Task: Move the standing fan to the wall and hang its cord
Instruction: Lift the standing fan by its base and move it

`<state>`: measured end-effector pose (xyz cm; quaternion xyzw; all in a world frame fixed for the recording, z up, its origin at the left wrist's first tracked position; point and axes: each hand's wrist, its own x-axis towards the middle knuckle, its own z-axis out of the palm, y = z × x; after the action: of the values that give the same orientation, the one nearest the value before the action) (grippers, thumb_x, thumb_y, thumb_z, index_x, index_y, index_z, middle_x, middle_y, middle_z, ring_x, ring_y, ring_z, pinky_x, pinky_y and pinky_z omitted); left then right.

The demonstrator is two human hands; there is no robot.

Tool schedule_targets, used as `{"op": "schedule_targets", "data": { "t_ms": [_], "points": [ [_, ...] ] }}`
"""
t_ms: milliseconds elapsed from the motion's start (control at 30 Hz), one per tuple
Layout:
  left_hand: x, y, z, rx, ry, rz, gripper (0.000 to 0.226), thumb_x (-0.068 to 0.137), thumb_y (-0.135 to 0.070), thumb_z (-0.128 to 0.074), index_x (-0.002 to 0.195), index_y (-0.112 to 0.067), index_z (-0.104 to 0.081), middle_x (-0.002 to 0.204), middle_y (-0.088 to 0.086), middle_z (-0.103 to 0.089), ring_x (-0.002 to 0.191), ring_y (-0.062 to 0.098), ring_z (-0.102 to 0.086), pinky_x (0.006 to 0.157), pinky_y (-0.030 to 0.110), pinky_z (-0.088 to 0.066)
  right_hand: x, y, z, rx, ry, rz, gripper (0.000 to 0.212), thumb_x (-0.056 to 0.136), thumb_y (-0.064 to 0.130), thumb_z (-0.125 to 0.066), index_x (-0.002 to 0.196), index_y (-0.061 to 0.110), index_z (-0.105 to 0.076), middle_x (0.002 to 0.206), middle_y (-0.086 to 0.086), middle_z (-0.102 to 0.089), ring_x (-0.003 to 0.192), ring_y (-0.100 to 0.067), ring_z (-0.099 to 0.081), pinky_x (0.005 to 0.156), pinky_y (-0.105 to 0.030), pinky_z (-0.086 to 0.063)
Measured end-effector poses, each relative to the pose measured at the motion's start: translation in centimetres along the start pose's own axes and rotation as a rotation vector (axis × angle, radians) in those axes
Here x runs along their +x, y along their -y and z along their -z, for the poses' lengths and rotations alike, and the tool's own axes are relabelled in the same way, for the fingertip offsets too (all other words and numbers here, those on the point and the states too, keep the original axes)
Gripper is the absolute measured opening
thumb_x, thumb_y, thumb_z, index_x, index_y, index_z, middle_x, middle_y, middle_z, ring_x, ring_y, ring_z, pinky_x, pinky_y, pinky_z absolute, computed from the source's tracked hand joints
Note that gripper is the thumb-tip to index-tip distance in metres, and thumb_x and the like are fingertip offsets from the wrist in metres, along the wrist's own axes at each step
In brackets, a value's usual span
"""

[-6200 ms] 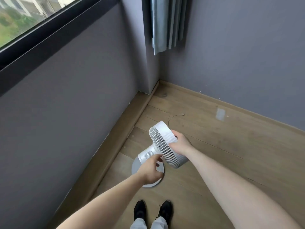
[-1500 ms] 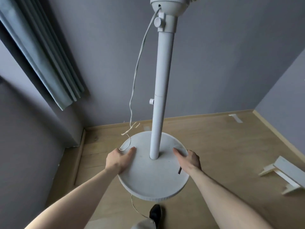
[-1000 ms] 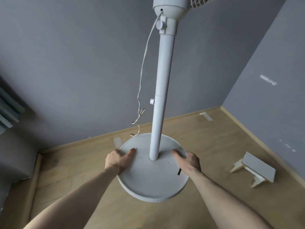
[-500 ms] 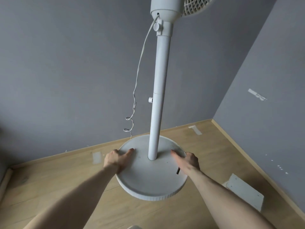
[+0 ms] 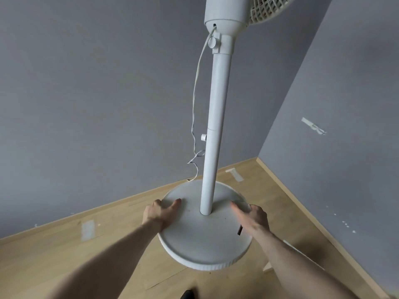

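A single wide-angle head-worn camera looks forward and down from close above the round white plastic fan base (image 5: pixel 205 240); it faces a corner of grey painted walls (image 5: pixel 97 93) over the pale wooden floor (image 5: pixel 54 255).

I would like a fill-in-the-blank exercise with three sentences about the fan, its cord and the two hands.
1. Both hands, the left hand and the right hand, hold the fan's round ____.
2. The cord comes out of the motor housing and hangs on the ____ side of the pole.
3. The walls behind the fan are painted ____.

Missing words: base; left; grey
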<state>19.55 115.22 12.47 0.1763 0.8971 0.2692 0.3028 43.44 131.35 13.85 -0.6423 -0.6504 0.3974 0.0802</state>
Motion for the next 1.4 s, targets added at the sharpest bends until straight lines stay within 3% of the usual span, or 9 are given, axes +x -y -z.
{"op": "schedule_targets", "data": {
  "t_ms": [333, 600, 733, 900, 1000, 1400],
  "points": [
    [7.5, -12.3, -7.6, 0.024, -0.012, -0.030, 0.075, 0.079, -0.075, -0.057, 0.113, -0.009, -0.066, 0.114, 0.015, -0.071, 0.109, 0.033, -0.064, 0.084, 0.036, -0.049, 13.8, 0.5, 7.0, -0.001, -0.038, -0.005, 0.072, 0.064, 0.084, -0.060, 0.094, 0.019, -0.070, 0.085, 0.002, -0.069, 0.075, -0.016, -0.066, 0.062, -0.028, -0.052],
    [10.4, -22.9, -15.6, -0.059, -0.036, 0.018, 0.074, 0.062, -0.080, -0.045, 0.095, -0.016, -0.059, 0.107, 0.012, -0.071, 0.103, 0.032, -0.064, 0.077, 0.034, -0.045, 27.1, 0.4, 14.5, -0.045, 0.016, 0.078, 0.063, 0.066, 0.080, -0.060, 0.085, 0.021, -0.070, 0.078, 0.003, -0.071, 0.071, -0.016, -0.068, 0.058, -0.026, -0.052],
    [11.9, -27.1, -18.9, -0.093, -0.060, 0.064, 0.084, 0.061, -0.079, -0.045, 0.106, -0.011, -0.065, 0.111, 0.013, -0.070, 0.108, 0.032, -0.063, 0.079, 0.033, -0.043, 32.8, 0.6, 17.4, -0.073, 0.048, 0.102, 0.058, 0.068, 0.077, -0.062, 0.084, 0.021, -0.070, 0.077, 0.002, -0.071, 0.071, -0.018, -0.069, 0.060, -0.027, -0.054],
    [14.7, -31.4, -22.1, -0.117, -0.072, 0.106, 0.086, 0.061, -0.081, -0.046, 0.107, -0.011, -0.067, 0.110, 0.013, -0.072, 0.107, 0.032, -0.064, 0.084, 0.035, -0.049, 39.3, 1.6, 19.9, -0.097, 0.067, 0.126, 0.060, 0.069, 0.077, -0.064, 0.089, 0.020, -0.071, 0.079, 0.003, -0.071, 0.071, -0.017, -0.067, 0.054, -0.024, -0.048],
    [17.0, -33.7, -23.6, -0.103, -0.079, 0.116, 0.086, 0.061, -0.082, -0.044, 0.105, -0.012, -0.066, 0.108, 0.013, -0.071, 0.104, 0.032, -0.065, 0.079, 0.034, -0.046, 42.9, 2.9, 20.9, -0.100, 0.083, 0.124, 0.061, 0.067, 0.078, -0.064, 0.087, 0.021, -0.070, 0.078, 0.004, -0.071, 0.070, -0.014, -0.066, 0.050, -0.022, -0.043],
    [25.8, -40.8, -28.7, -0.132, -0.064, 0.149, 0.088, 0.058, -0.087, -0.041, 0.100, -0.013, -0.066, 0.102, 0.011, -0.071, 0.099, 0.032, -0.064, 0.080, 0.036, -0.049, 54.8, 5.6, 23.0, -0.137, 0.091, 0.133, 0.063, 0.070, 0.079, -0.064, 0.089, 0.020, -0.069, 0.078, 0.007, -0.068, 0.070, -0.008, -0.063, 0.054, -0.022, -0.046]
  ]
}}
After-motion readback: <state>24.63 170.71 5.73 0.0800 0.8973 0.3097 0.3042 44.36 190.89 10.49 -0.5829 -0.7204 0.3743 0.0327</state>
